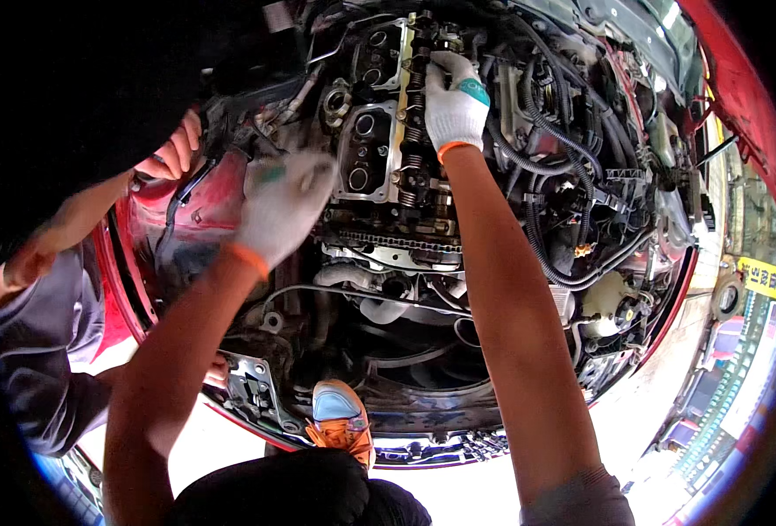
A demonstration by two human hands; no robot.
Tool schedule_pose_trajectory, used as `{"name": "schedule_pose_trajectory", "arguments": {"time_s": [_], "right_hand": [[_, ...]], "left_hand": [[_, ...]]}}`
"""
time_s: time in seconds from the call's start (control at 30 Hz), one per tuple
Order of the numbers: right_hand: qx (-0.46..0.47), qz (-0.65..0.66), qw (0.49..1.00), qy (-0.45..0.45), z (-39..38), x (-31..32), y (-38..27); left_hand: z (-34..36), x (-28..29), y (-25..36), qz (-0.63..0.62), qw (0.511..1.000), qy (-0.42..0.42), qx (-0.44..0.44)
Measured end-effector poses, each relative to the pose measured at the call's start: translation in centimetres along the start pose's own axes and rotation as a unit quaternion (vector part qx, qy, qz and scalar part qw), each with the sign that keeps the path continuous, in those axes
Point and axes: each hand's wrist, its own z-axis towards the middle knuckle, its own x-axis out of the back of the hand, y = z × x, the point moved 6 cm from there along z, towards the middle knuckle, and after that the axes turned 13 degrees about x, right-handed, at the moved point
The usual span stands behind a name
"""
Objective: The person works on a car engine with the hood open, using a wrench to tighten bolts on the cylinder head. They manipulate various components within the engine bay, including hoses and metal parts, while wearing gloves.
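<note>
My right hand (456, 103), in a white glove with an orange cuff, is at the far part of an opened engine. Its fingers curl down beside a rocker shaft with springs (412, 131); whatever is under the fingertips is hidden. My left hand (284, 209), gloved the same way, is smeared by motion over the engine's left side, so its fingers do not show clearly. Between my hands lies a cylinder head section (376, 158) with round dark openings and a pale gasket rim. A timing chain (397, 240) runs across the near end of the engine.
Another person's bare hand (176, 151) is by the red fender on the left, and their other hand (218, 372) is near the front edge. Black corrugated hoses (546, 158) crowd the right side. My orange shoe (340, 416) is at the car's front edge. A red hood (743, 79) rises at right.
</note>
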Motion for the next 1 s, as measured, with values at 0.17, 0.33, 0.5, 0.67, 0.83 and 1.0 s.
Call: {"name": "schedule_pose_trajectory", "arguments": {"time_s": [0.17,0.33,0.5,0.67,0.83,1.0], "right_hand": [[0.025,-0.025,0.999,0.036,-0.5,-0.7,-1.5],[0.018,-0.005,0.998,0.052,-0.7,-1.2,-1.7],[0.037,-0.027,0.997,0.064,-0.8,-0.7,-1.8],[0.044,-0.01,0.997,0.066,-0.7,-0.6,-2.0],[0.012,-0.004,0.998,0.057,-0.9,-0.6,-1.7],[0.028,-0.03,0.996,0.074,-1.0,-0.5,-1.8]], "left_hand": [[8.6,1.5,1.8,0.042,0.999,0.008,-0.024],[12.6,0.2,3.6,0.099,0.994,0.009,-0.049],[13.9,-1.5,4.0,0.114,0.99,-0.002,-0.078],[13.9,-2.1,3.9,0.109,0.992,0.019,-0.066],[13.9,-2.1,4.8,0.127,0.983,0.035,-0.128],[13.6,-2.2,5.4,0.132,0.98,0.037,-0.145]]}}
